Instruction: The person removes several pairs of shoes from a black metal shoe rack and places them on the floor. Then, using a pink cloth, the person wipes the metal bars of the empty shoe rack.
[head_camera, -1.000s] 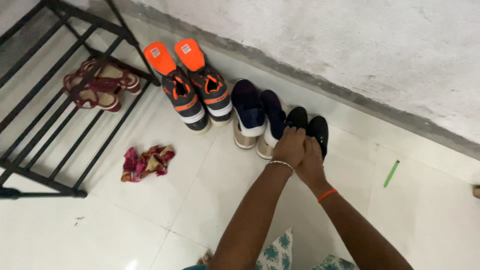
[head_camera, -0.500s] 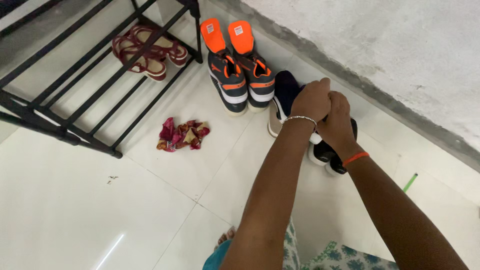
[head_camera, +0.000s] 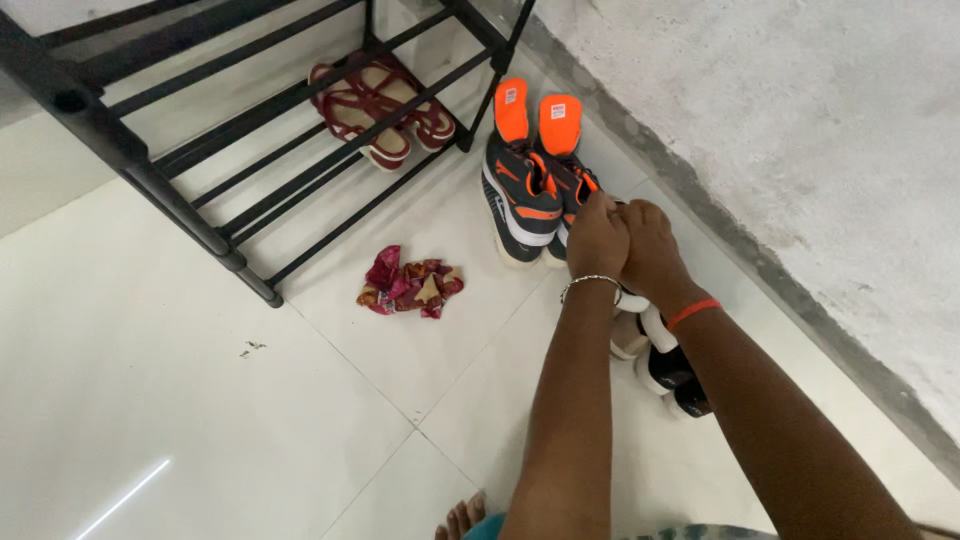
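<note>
Both hands press together, gripping the sneakers' heel ends (grip hidden), beside the wall; rack and rag lie farther from it.

Two labels are seen, and nothing else of the kind: no packages, signs or screens are shown. Each label is a small white rectangle set on the orange tongue of one sneaker. The left label is placed near the top of the left tongue, and the right label near the top of the right tongue. Both are found at the far end of the sneakers, toward the wall, just right of the rack leg. Faint markings are carried on them, too small to be made out.
</note>
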